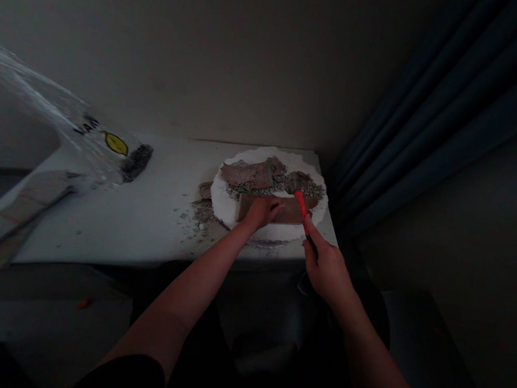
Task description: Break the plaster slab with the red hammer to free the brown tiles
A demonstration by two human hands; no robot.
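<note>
My left hand (261,211) rests curled on top of a brown brick (291,212) that lies on a round white disc (273,231) at the right end of a white table (147,214). My right hand (327,268) grips a tool with a red handle (301,210), its tip reaching over the brick toward grey rubble (282,185) and broken brown slabs (249,173) on the disc.
A clear plastic bag (76,134) with a yellow label and dark contents lies at the table's left. A long board with a rod (13,219) leans at far left. Dark blue curtains (429,125) hang at right. Crumbs (196,218) litter the table beside the disc.
</note>
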